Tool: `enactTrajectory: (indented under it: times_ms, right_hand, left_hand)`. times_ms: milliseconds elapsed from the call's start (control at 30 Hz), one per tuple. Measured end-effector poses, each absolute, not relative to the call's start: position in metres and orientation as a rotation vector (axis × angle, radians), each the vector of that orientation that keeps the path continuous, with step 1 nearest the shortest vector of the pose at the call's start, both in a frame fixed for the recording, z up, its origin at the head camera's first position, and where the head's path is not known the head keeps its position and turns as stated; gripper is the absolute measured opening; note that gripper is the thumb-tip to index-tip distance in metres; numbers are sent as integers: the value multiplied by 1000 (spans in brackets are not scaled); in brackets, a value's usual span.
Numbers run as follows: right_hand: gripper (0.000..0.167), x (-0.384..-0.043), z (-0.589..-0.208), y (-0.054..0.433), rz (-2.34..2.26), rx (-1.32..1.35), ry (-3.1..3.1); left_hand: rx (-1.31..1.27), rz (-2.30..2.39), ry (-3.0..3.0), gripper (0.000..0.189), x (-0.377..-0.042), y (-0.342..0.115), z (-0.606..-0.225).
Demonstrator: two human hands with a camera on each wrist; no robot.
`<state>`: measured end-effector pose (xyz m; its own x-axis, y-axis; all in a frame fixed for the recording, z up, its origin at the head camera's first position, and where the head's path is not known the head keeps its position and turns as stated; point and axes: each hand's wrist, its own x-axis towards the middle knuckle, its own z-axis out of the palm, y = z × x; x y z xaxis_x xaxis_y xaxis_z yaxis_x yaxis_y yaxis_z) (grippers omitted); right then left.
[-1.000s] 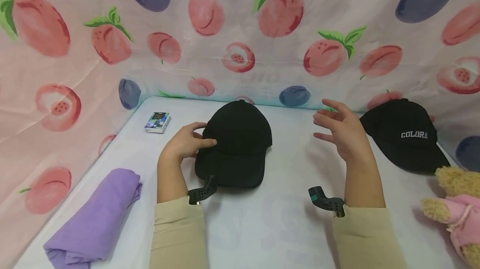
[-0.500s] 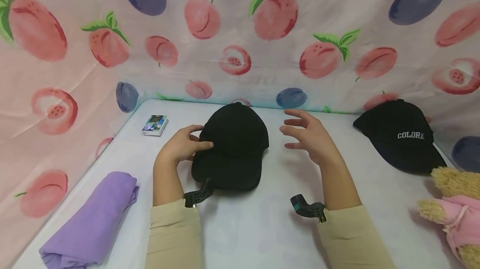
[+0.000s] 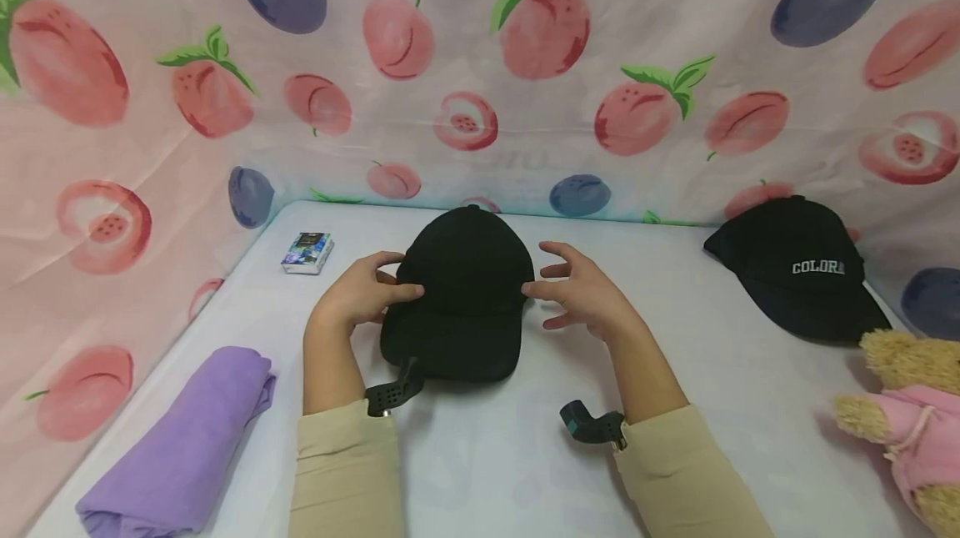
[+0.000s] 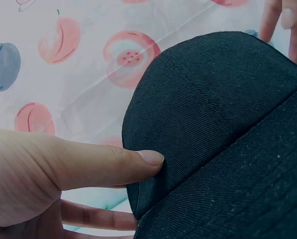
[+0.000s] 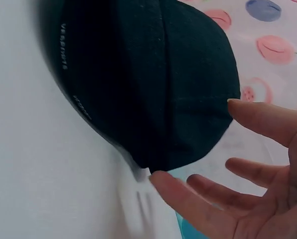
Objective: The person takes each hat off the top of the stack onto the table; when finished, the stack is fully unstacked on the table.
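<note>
A plain black baseball cap (image 3: 468, 263) is at the middle of the white table, its brim toward me. My left hand (image 3: 356, 292) pinches the cap's left side, with the thumb on the front in the left wrist view and the other fingers partly hidden behind the cap. On the opposite side is my right hand (image 3: 588, 296), fingers spread and slightly bent. One of its fingertips meets the cap's right edge in the head view; whether it touches cannot be told. The right wrist view shows the cap (image 5: 193, 84) with small light lettering near the brim, and the right hand (image 5: 253, 194) alongside.
A second black cap (image 3: 795, 271), lettered in white, lies at the back right. Near the right edge is a teddy bear (image 3: 918, 429) in pink. A folded purple cloth (image 3: 183, 442) and a small box (image 3: 307, 253) lie left. Fruit-patterned fabric (image 3: 420, 138) hangs behind.
My right hand has moved left, from open space on the right to the cap's right edge. My left hand keeps its hold on the cap. The view has shifted slightly.
</note>
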<state>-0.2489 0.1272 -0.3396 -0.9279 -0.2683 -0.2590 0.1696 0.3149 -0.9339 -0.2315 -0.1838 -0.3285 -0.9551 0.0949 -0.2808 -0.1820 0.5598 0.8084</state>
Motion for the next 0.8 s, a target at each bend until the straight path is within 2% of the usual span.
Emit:
enactTrajectory:
  times_ms: [233,800]
  right_hand:
    - [78,-246,-343,118,-1582,-114,2207]
    - [81,-243,-350,104,-1682,-166,2223]
  left_hand:
    - [-79,1326,2514,77,-231,-184,-329]
    - [-59,1290,2533,79,-231,-182,-327]
